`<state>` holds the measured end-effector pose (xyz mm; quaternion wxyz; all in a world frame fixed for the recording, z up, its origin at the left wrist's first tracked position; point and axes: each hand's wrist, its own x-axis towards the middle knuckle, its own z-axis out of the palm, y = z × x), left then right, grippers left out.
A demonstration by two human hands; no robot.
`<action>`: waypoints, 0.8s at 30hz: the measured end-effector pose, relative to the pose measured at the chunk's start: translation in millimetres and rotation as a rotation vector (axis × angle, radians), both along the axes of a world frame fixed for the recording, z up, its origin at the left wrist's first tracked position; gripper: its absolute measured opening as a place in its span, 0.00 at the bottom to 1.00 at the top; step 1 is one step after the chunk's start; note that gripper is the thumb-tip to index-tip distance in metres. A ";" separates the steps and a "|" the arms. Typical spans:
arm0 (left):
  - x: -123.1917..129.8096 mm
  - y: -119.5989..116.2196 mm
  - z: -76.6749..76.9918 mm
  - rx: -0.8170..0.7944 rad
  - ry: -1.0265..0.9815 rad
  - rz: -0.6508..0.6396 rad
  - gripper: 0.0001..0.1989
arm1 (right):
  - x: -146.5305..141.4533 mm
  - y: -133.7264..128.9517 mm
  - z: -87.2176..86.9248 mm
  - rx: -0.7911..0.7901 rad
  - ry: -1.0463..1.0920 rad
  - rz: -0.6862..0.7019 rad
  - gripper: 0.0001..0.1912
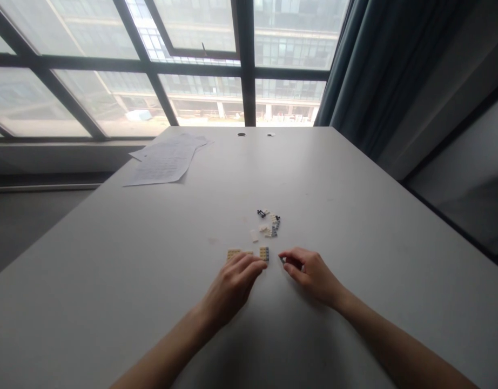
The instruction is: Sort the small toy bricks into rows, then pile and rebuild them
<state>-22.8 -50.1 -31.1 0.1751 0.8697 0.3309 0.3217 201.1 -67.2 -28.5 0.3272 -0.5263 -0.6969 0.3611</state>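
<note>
My left hand [236, 278] rests low over the table, fingers bent together, with the fingertips at the near edge of a small tan and grey building-brick piece [264, 253]. Tan building bricks [233, 253] lie just beyond its knuckles, partly covered by the hand. On the right, my right hand [309, 272] pinches a small grey building brick [281, 260] between thumb and forefinger, a short gap away from the tan and grey piece. Most of the grey brick is hidden by the fingers.
Beyond my hands, several loose cream, grey and black bricks [274, 227] lie in a loose curve, with a flat cream piece [254, 236] beside them. Printed papers [163, 162] lie at the back left of the white table [152, 259]. Windows and a dark curtain [362, 81] stand behind.
</note>
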 end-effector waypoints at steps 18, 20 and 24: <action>-4.9 -7.3 -17.9 0.219 0.251 0.034 0.06 | -4.2 -2.6 -12.4 0.168 -0.319 0.124 0.12; -3.3 -7.8 -18.8 0.227 0.262 0.035 0.05 | -4.9 -2.2 -12.7 0.163 -0.307 0.122 0.11; 1.0 -7.0 -18.4 0.253 0.304 0.027 0.06 | -9.6 -2.3 -13.5 0.167 -0.303 0.099 0.10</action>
